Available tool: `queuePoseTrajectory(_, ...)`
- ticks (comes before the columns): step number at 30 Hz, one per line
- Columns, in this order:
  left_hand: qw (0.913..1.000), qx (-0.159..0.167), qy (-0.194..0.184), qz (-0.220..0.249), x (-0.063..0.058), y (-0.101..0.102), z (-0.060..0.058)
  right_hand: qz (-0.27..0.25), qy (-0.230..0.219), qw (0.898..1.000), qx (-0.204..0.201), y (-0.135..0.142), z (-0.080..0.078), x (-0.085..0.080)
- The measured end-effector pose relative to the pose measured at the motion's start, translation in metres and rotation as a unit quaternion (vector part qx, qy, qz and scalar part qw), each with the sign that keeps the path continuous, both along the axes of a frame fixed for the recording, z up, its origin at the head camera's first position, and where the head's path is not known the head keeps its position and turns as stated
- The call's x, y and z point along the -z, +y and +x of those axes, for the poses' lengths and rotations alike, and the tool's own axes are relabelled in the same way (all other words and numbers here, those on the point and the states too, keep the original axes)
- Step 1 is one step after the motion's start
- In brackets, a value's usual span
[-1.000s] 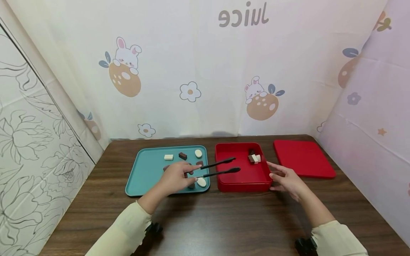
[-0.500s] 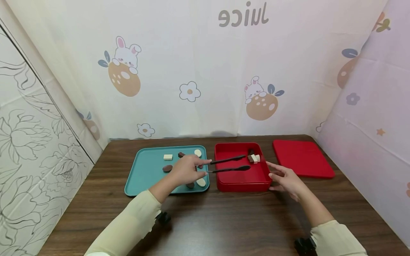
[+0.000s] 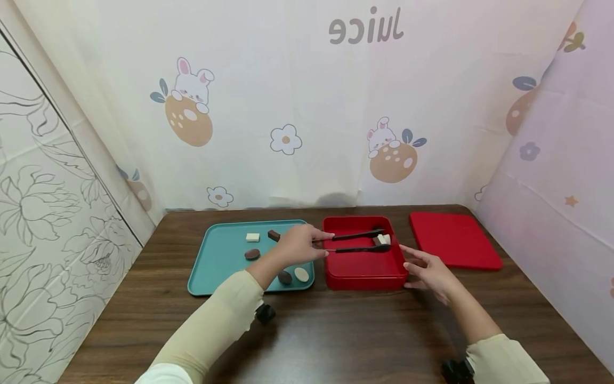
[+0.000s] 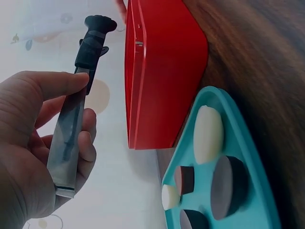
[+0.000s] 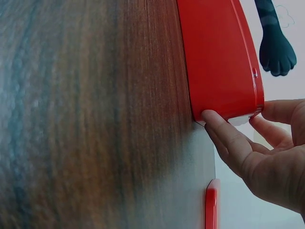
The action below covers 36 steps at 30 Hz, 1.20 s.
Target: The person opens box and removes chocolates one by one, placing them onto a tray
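Observation:
My left hand (image 3: 295,248) pinches a pair of tongs (image 4: 69,129) with metal handles and black paw-shaped ends. The tongs' black arms (image 3: 355,236) reach over the red box (image 3: 366,283), their ends apart beside the white and brown chocolate-like pieces (image 3: 384,239) at the box's right. Whether anything sits between the ends is hard to tell. My right hand (image 3: 434,274) touches the box's right side with extended fingers (image 5: 228,136). Left of the box, a teal tray (image 3: 216,266) bears a white block (image 3: 252,237), a brown block (image 3: 274,235), a brown oval (image 3: 252,254) and a white oval (image 3: 301,274).
A red lid (image 3: 455,240) lies flat on the wooden table (image 3: 345,330), right of the box. Behind the table hangs a printed curtain (image 3: 326,106). Further pieces on the tray, such as a brown block (image 4: 184,180), are hidden by my left hand in the head view.
My left hand has carried the tongs rightward from over the tray, so their ends now reach the pieces at the box's right. My right hand has stayed against the box.

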State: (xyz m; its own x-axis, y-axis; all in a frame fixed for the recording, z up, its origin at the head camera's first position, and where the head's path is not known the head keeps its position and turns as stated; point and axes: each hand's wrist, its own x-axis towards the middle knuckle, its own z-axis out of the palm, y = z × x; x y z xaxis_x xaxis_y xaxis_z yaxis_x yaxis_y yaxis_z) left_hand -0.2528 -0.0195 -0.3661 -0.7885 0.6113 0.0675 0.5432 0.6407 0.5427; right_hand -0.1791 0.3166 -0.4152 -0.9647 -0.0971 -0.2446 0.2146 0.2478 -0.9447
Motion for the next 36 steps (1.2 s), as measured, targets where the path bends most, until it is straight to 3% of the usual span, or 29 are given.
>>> queuePoseTrajectory(7, 0.9996, -0.016, -0.008, -0.021, 0.001, 0.015, -0.012, -0.003, 0.005, 1.0, -0.001, 0.0, 0.001, 0.001)
queuePoseTrajectory(21, 0.9979, 0.005, 0.002, -0.064, 0.007, 0.025, -0.036, 0.0, 0.005, 1.0, 0.002, -0.001, 0.001, 0.0)
queuePoseTrajectory(36, 0.9932, -0.017, -0.018, -0.114, 0.01, 0.035, -0.06, 0.002, -0.001, 1.0, 0.004, -0.003, 0.001, 0.0)
